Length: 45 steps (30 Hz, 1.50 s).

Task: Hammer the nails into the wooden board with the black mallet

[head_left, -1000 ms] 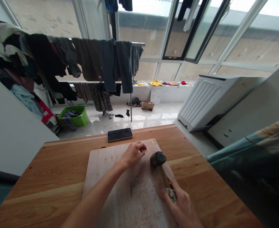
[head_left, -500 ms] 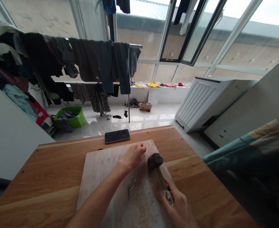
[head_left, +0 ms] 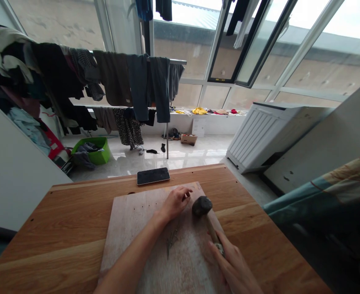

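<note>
Our left hand (head_left: pixel 176 202) is by the far edge of the pale board (head_left: pixel 126 224), fingers curled inward, and we cannot tell whether they pinch anything; our right hand (head_left: pixel 233 261) is wrapped around the handle of the hammer (head_left: pixel 210 228), whose dark head sits just beside the left fingers, over the board's right side. We judge this to be the placing step, ahead of a blow, and the next move calls for a steady hold with fingertips clear of the hammer head. Nearer us, thin nails (head_left: pixel 171 241) lie loose on the board; left of the hand runs a row of dark dots (head_left: pixel 141 206); beyond the board, a phone (head_left: pixel 153 176) lies on the wooden table (head_left: pixel 69 220)
</note>
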Each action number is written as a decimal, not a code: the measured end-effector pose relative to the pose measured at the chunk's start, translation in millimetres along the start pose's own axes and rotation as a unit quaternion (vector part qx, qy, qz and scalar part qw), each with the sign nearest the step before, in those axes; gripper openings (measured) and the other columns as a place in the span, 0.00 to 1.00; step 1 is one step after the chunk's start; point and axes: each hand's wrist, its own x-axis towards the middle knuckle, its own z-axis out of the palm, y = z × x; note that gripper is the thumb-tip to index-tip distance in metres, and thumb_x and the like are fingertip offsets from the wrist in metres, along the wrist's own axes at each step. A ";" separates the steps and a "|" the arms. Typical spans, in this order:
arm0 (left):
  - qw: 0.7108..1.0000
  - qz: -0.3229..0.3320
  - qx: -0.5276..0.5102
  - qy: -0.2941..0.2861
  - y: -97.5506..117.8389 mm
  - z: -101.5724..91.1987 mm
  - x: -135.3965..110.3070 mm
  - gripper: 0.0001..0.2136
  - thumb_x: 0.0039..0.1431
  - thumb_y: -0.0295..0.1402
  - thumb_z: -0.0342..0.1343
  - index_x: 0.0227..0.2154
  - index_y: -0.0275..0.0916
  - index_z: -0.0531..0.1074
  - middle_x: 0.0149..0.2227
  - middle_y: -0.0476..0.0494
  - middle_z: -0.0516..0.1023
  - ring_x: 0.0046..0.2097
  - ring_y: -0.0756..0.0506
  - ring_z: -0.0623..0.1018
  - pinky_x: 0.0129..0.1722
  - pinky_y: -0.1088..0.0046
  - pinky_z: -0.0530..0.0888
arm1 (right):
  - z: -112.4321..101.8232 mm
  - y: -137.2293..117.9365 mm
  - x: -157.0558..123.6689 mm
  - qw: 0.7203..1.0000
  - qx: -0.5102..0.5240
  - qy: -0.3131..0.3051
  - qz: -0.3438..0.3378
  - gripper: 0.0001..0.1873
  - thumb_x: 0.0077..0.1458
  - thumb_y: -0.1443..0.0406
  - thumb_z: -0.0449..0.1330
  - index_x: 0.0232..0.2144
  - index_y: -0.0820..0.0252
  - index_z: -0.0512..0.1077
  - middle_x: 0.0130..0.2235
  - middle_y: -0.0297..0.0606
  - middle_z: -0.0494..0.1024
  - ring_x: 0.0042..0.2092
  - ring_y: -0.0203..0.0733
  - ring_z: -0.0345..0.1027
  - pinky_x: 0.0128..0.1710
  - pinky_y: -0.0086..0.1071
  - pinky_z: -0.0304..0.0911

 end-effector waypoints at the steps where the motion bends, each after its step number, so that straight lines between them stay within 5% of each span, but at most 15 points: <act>1: 1.000 -0.002 -0.008 0.004 -0.4 0.3 0.4 0.14 0.59 0.20 0.56 0.46 0.36 0.77 0.37 0.45 0.80 0.36 0.48 0.77 0.42 0.72 0.74 | -0.1 -6.3 1.0 1.000 0.012 -0.003 0.011 0.33 0.61 0.45 0.52 0.56 0.62 0.74 0.16 0.27 0.69 0.16 0.40 0.66 0.17 0.28 0.61; 6: 0.999 -0.016 -0.028 0.017 -0.7 2.0 0.8 0.15 0.57 0.21 0.58 0.47 0.37 0.77 0.35 0.47 0.81 0.32 0.49 0.76 0.39 0.73 0.74 | -1.4 -32.2 11.3 0.998 0.055 0.031 0.017 0.40 0.62 0.42 0.49 0.62 0.67 0.66 0.14 0.21 0.59 0.15 0.38 0.58 0.17 0.28 0.58; 9: 0.999 -0.021 -0.032 0.019 0.2 2.4 0.7 0.17 0.56 0.22 0.58 0.48 0.37 0.77 0.34 0.47 0.81 0.31 0.49 0.76 0.38 0.74 0.73 | -2.1 -37.9 18.9 0.999 0.025 0.034 0.005 0.39 0.61 0.42 0.48 0.60 0.67 0.68 0.16 0.24 0.63 0.17 0.40 0.61 0.18 0.30 0.59; 15: 0.998 -0.013 -0.050 0.023 2.2 0.9 0.7 0.19 0.53 0.18 0.56 0.47 0.39 0.77 0.34 0.49 0.80 0.32 0.50 0.75 0.37 0.75 0.72 | 5.6 -32.0 30.2 0.996 -0.043 0.071 -0.030 0.33 0.60 0.43 0.50 0.52 0.62 0.76 0.24 0.39 0.78 0.25 0.48 0.74 0.25 0.33 0.67; 23: 0.998 -0.010 -0.065 0.017 1.3 2.3 0.7 0.21 0.53 0.18 0.54 0.49 0.39 0.75 0.34 0.49 0.79 0.32 0.50 0.75 0.36 0.76 0.71 | 8.4 -26.6 34.7 0.997 -0.036 0.068 -0.021 0.32 0.61 0.44 0.51 0.53 0.61 0.75 0.18 0.32 0.73 0.18 0.43 0.67 0.20 0.32 0.63; 28: 0.999 -0.033 0.007 0.003 13.0 -11.2 -4.4 0.17 0.55 0.29 0.60 0.49 0.35 0.71 0.43 0.42 0.75 0.34 0.48 0.75 0.37 0.72 0.73 | 5.2 -18.1 27.6 0.998 0.000 0.063 -0.009 0.34 0.61 0.44 0.50 0.56 0.63 0.73 0.16 0.29 0.70 0.17 0.43 0.66 0.20 0.31 0.62; 35: 0.943 0.019 0.238 -0.230 48.2 -55.9 -35.9 0.07 0.54 0.26 0.57 0.36 0.41 0.74 0.37 0.46 0.74 0.35 0.44 0.74 0.32 0.71 0.68 | 6.3 4.2 19.6 0.998 0.006 0.047 0.038 0.37 0.61 0.46 0.50 0.61 0.65 0.70 0.17 0.30 0.73 0.18 0.45 0.68 0.20 0.33 0.63; 39: 0.906 0.122 0.302 -0.271 57.3 -58.7 -45.9 0.08 0.61 0.24 0.52 0.38 0.40 0.75 0.39 0.43 0.75 0.39 0.43 0.75 0.36 0.69 0.68 | 7.6 9.9 22.8 0.998 -0.014 0.058 0.038 0.37 0.59 0.46 0.53 0.61 0.64 0.71 0.19 0.33 0.75 0.18 0.46 0.68 0.21 0.34 0.64; 45: 0.880 0.160 0.331 -0.300 63.0 -59.0 -41.2 0.05 0.61 0.27 0.55 0.33 0.36 0.77 0.42 0.39 0.76 0.41 0.40 0.76 0.39 0.67 0.70 | 9.4 7.2 24.2 0.998 -0.021 0.048 0.044 0.38 0.61 0.44 0.49 0.59 0.65 0.72 0.16 0.31 0.72 0.18 0.46 0.68 0.22 0.34 0.64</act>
